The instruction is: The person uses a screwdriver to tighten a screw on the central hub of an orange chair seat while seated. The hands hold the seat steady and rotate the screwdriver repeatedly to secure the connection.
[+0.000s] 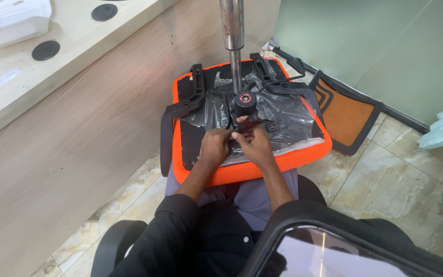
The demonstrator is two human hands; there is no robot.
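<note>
An orange office-chair seat (262, 172) lies upside down across my lap, its black underside wrapped in clear plastic film (288, 115). A black mechanism hub (244, 104) with a red ring sits at its middle, and a chrome gas-lift cylinder (232, 31) rises from it. My left hand (214, 146) and my right hand (253, 139) meet just below the hub, fingers pinched on a small black part of the mechanism; what exactly each holds is hidden by the fingers. A black armrest bracket (183, 105) lies along the seat's left side.
A wooden desk panel (78, 133) stands at the left, with a white foam box (14, 20) on the desk top. An orange and black chair backrest (345, 114) lies on the marble floor at the right. A black chair base (116, 246) shows below.
</note>
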